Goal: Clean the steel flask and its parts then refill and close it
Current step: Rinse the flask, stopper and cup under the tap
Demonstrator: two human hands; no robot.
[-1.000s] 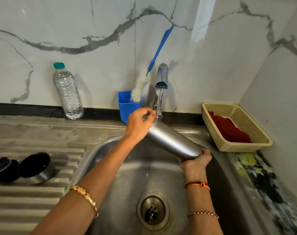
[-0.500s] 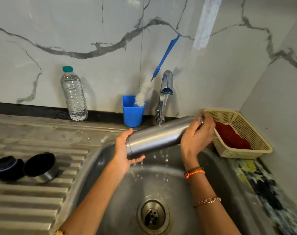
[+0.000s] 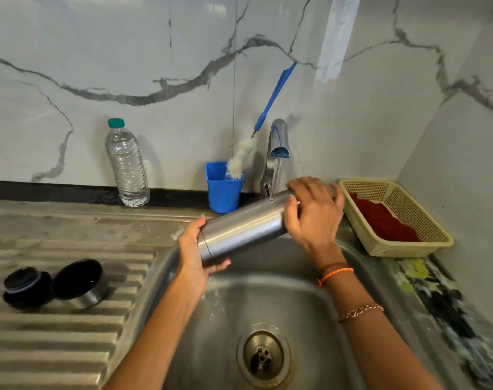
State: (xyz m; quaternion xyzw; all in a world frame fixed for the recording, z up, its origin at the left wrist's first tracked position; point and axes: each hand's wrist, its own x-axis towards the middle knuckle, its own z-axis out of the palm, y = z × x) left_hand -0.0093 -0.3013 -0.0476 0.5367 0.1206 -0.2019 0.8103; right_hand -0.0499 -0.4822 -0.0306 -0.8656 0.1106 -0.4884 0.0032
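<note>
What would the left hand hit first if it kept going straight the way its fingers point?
Likely the blue cup holding the bottle brush: the left hand, cupping the steel flask base, points up toward it. Depth is unclear.

You have one steel flask (image 3: 241, 231) in view, held by two hands: left hand (image 3: 196, 256), right hand (image 3: 314, 211). Count two flask parts on the drainboard: one black stopper (image 3: 24, 287) and one steel cup lid (image 3: 81, 281). One plastic water bottle (image 3: 127, 164). One blue cup (image 3: 223, 187) with one bottle brush (image 3: 268, 108). One tap (image 3: 276, 156). One sink (image 3: 352, 266), one drain (image 3: 263, 356). One basket (image 3: 414, 249) with one red cloth (image 3: 380, 220). Three bracelets on your right wrist and forearm.
</note>
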